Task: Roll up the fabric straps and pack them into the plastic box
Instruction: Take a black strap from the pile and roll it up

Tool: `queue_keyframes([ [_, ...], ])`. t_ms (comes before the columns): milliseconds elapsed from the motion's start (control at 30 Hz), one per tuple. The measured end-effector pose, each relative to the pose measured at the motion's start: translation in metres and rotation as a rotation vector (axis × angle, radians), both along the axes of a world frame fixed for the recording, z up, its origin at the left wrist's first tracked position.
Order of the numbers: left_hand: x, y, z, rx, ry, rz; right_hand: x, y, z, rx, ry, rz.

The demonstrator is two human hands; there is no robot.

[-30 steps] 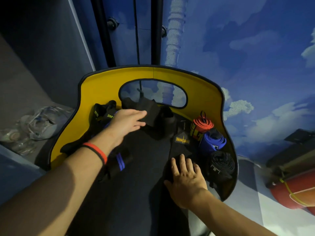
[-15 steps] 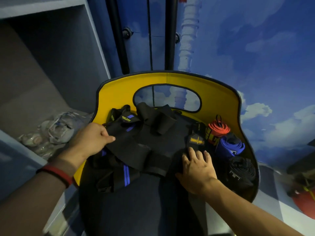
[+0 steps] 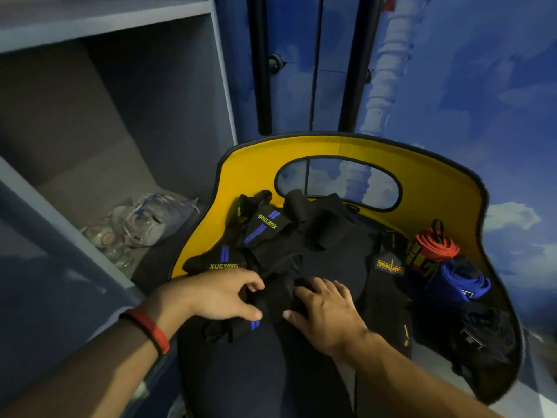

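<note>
Yellow-backed chair seat carries everything: tangled pile of black straps at the left and middle, one flat black strap right of centre, then red roll, blue roll, black roll along the right edge.

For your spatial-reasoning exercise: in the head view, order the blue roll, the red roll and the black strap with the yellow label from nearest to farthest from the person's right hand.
From the right hand:
1. Black strap with the yellow label, just right of it.
2. Red roll and blue roll, farther right by the yellow rim; too close to call.
</note>
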State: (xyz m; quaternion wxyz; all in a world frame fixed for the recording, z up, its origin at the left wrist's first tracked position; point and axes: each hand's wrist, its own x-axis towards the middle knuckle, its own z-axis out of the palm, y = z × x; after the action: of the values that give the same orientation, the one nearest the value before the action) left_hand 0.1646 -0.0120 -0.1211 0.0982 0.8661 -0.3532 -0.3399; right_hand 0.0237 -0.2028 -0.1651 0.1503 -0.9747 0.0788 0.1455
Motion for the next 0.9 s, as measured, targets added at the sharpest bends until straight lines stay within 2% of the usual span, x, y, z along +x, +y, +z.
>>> queue_keyframes([
  [100, 0.0, -0.002, -0.001, -0.121, -0.26, 0.061, 0.013, -0.005, 0.017, 0.097, -0.079, -0.047],
  [167, 0.0, -0.009, 0.003, -0.246, -0.411, 0.132, 0.023, -0.009, 0.026, 0.209, -0.264, -0.169],
  [233, 0.002, -0.018, 0.007, -0.312, -0.451, 0.123, 0.035, -0.01, 0.034, 0.345, -0.397, -0.318],
  [367, 0.007, -0.031, -0.002, -0.096, -0.413, -0.014, 0.069, -0.008, 0.043, 0.684, -0.256, -0.459],
  [533, 0.005, -0.053, -0.011, 0.049, -0.402, 0.018, 0.082, -0.005, 0.046, 1.129, -0.2, -0.609],
  [667, 0.011, -0.057, -0.013, -0.002, -0.44, 0.096, 0.071, -0.021, 0.044, 1.253, -0.304, -0.722],
  [900, 0.022, -0.053, 0.001, -0.044, -0.538, 0.218, 0.047, -0.054, 0.047, 1.229, -0.324, -0.75],
])
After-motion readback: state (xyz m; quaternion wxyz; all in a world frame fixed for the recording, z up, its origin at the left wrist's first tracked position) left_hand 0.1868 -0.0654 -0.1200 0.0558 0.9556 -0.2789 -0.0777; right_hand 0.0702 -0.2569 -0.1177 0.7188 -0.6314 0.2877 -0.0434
